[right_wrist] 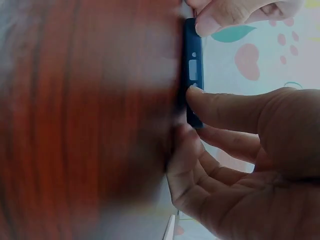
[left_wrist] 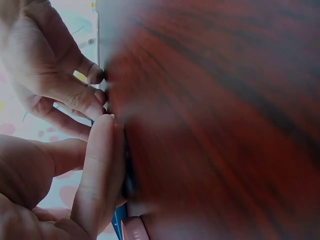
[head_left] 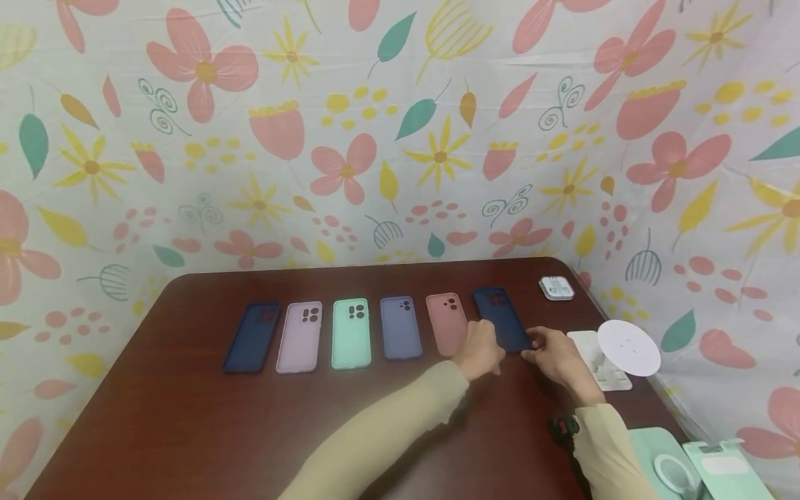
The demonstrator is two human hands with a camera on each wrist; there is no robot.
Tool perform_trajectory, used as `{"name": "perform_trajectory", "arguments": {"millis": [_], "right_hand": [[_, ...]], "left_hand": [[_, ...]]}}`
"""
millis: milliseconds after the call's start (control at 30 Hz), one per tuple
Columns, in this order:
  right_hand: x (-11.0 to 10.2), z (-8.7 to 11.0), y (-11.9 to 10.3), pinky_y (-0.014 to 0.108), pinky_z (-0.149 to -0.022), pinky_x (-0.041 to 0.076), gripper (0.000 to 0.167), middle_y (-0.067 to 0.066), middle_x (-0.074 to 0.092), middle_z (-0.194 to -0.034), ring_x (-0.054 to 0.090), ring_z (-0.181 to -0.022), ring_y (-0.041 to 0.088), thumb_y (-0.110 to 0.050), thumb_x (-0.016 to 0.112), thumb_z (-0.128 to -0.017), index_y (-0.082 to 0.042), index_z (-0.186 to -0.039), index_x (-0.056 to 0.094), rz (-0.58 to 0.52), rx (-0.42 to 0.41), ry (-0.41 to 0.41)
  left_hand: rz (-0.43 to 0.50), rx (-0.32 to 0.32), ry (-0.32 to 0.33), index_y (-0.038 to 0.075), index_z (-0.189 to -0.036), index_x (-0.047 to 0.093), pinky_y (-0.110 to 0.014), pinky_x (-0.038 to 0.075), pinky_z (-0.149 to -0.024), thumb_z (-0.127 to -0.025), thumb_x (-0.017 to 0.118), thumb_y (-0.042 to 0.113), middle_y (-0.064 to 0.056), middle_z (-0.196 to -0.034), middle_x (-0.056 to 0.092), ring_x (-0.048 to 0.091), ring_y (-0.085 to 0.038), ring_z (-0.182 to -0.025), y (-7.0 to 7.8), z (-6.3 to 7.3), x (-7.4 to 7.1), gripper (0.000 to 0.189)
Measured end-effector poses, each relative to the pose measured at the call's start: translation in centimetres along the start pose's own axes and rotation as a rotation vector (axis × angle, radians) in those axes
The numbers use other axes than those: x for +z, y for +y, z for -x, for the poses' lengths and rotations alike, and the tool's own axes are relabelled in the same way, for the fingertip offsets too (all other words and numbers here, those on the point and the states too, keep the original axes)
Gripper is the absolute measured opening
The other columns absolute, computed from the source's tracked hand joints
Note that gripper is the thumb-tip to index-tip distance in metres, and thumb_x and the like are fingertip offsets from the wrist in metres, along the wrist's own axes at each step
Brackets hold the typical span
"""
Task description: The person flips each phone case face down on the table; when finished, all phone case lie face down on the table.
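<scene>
A dark blue phone case (head_left: 503,321) lies at the right end of a row of cases on the table. My left hand (head_left: 480,348) grips its near left corner, with the thumb at one end of the case's edge in the right wrist view. My right hand (head_left: 555,355) pinches the near right corner; its thumb lies on the edge (right_wrist: 194,70) that has the port cutouts. Just left of the case, a pink phone case (head_left: 446,321) is partly hidden by my left hand. In the left wrist view the dark blue case is mostly hidden behind fingers.
Further left lie a grey-blue case (head_left: 401,333), a mint case (head_left: 351,340), a lilac case (head_left: 298,344) and another dark blue case (head_left: 250,344). Boxed earphones (head_left: 556,287), a white stand with a round disc (head_left: 628,347) and mint stands (head_left: 656,451) line the right edge.
</scene>
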State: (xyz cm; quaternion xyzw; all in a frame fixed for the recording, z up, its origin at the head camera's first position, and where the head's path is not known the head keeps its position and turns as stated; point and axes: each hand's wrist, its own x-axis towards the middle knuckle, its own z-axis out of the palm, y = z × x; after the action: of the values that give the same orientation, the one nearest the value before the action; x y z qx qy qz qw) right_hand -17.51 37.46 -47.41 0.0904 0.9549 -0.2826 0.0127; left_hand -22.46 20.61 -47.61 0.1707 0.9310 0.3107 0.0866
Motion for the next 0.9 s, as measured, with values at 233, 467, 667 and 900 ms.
{"name": "perform_trajectory", "arguments": {"millis": [233,467,667,900], "right_hand": [[-0.6,0.7,-0.5,0.052,-0.087,0.057,0.05,0.022,0.073,-0.103,0.071,-0.092,0.03,-0.01,0.077,-0.095,0.011,-0.138,0.063,-0.009,-0.017,0.061],[-1.1,1.5,-1.2,0.038,-0.076,0.055,0.05,0.018,0.075,-0.096,0.071,-0.083,0.022,-0.007,0.081,-0.091,0.01,-0.136,0.067,-0.03,-0.056,0.152],[-1.5,2.2,-2.1,0.033,-0.074,0.052,0.05,0.015,0.075,-0.092,0.068,-0.078,0.016,-0.003,0.081,-0.089,0.007,-0.136,0.068,-0.048,-0.106,0.195],[-1.4,2.4,-3.1,0.03,-0.071,0.048,0.048,0.013,0.073,-0.09,0.063,-0.076,0.015,-0.005,0.083,-0.088,0.006,-0.133,0.069,-0.044,-0.128,0.21]], "left_hand": [[0.065,-0.002,-0.033,0.011,-0.064,0.071,-0.018,0.047,-0.046,-0.094,0.083,0.014,0.004,-0.048,0.066,0.061,-0.005,-0.039,0.1,0.2,-0.1,0.032],[0.227,-0.012,-0.069,0.012,-0.061,0.066,-0.021,0.054,-0.056,-0.106,0.069,0.049,-0.001,-0.045,0.064,0.065,-0.009,-0.039,0.0,0.0,-0.2,0.058],[0.347,-0.062,-0.081,0.007,-0.073,0.073,-0.025,0.062,-0.068,-0.097,0.07,0.07,-0.006,-0.051,0.067,0.068,-0.015,-0.04,0.0,-0.7,0.0,0.067],[0.488,-0.126,-0.153,-0.002,-0.095,0.077,-0.031,0.061,-0.05,-0.095,0.077,0.063,-0.012,-0.061,0.07,0.07,-0.02,-0.042,0.1,-1.0,-0.8,0.065]]}}
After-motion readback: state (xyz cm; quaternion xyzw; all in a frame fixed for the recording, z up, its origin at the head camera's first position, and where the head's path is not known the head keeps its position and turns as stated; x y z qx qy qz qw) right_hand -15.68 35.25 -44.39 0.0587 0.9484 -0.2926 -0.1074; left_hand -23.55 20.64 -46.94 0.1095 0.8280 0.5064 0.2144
